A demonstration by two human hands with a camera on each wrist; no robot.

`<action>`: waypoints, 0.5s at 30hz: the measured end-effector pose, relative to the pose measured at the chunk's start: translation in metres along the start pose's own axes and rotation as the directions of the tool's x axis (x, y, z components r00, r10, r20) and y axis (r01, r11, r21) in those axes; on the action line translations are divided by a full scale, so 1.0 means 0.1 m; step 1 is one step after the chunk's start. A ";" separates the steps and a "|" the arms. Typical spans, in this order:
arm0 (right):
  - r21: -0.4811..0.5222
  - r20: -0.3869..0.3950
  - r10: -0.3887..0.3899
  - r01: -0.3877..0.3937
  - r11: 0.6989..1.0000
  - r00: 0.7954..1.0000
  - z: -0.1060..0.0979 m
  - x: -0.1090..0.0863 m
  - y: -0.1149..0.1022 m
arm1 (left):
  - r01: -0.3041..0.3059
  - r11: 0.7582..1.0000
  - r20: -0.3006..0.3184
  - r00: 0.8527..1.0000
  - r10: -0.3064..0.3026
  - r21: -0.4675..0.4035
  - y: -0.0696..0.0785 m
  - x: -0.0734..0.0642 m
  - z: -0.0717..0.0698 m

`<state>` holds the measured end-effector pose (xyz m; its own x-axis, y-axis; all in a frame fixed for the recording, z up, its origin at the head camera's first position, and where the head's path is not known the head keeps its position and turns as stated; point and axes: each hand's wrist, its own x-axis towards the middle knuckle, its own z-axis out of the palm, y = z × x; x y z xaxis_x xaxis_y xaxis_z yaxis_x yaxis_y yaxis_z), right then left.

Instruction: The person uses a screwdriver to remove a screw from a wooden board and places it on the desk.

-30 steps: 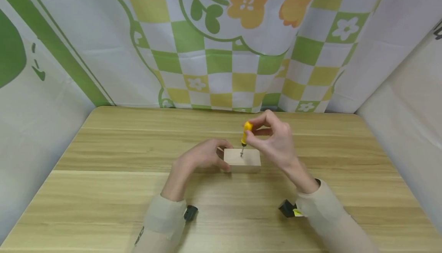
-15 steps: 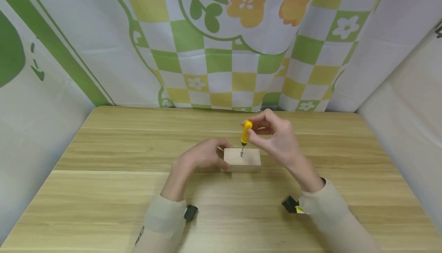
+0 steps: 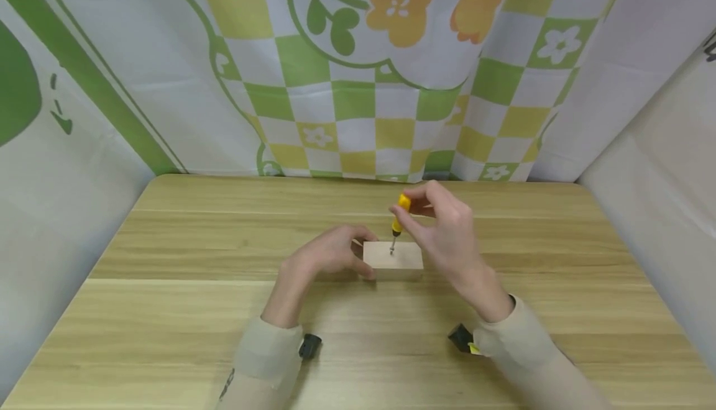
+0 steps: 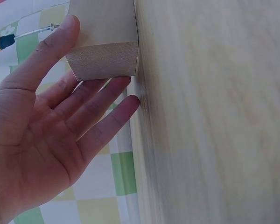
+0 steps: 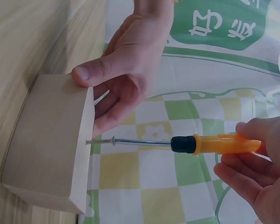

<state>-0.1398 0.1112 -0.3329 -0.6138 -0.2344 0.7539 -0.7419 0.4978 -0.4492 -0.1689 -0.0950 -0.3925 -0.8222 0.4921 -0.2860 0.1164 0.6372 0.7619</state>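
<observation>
A pale wooden block lies on the table, gripped at its left end by my left hand, thumb on the near side and fingers on the far side. From its top face stands a screw, partly sunk, with much of the thread showing. The tip of a screwdriver with a yellow handle and black collar meets the screw's head. My right hand pinches the handle near its top between thumb and fingers. The screwdriver stands nearly upright, leaning slightly right.
The wood-grain table spreads around the block. Behind it hangs a checked, flowered curtain, with pale cloth walls at both sides. A black wrist camera sits at the left cuff and another black camera at the right cuff.
My right hand's thumb and fingers have shifted round the screwdriver handle, and its wrist swung right, then back left. The block and my left hand stay in place.
</observation>
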 end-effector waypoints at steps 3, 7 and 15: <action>0.015 0.006 0.001 -0.001 1.000 1.000 0.00 0.01 -0.03 | -0.004 1.000 0.000 1.000 0.004 -0.013 0.00 0.00 0.00; 0.037 0.003 0.003 -0.003 0.999 1.000 0.00 0.01 -0.03 | -0.006 1.000 0.001 1.000 0.006 -0.015 0.00 -0.01 0.00; 0.070 -0.056 0.011 -0.007 0.998 0.998 0.01 -0.02 0.00 | -0.005 1.000 0.003 1.000 0.005 -0.021 -0.01 -0.01 0.00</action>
<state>-0.1393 0.1105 -0.3349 -0.6057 -0.1818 0.7747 -0.7547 0.4399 -0.4868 -0.1679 -0.0965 -0.3928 -0.8200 0.4970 -0.2840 0.1085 0.6221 0.7754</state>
